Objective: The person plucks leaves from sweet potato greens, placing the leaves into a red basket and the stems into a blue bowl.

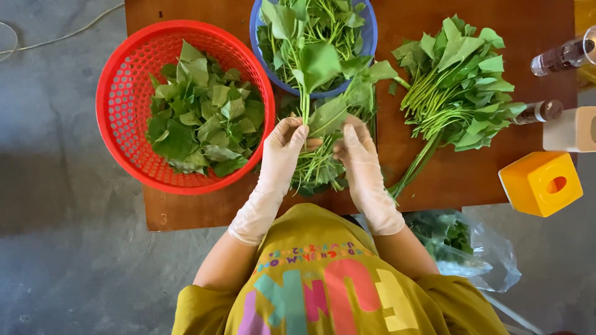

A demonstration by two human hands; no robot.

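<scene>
Both my hands wear pale thin gloves and meet over a small pile of greens [318, 167] near the table's front edge. My left hand [282, 146] pinches a leafy green stalk [305, 93] that stands up toward the blue bowl [370, 38]. My right hand [357, 149] grips a leaf [329, 115] on that same stalk. A red perforated basket [118, 93] to the left holds many plucked leaves [202, 118]. The blue bowl at the top holds more greens.
A bundle of long-stemmed greens [456, 87] lies on the brown wooden table [447, 180] to the right. Two small bottles [562, 57], a white box [571, 129] and a yellow cube container [541, 183] stand at the right edge. A clear plastic bag with greens [462, 245] lies on the grey floor.
</scene>
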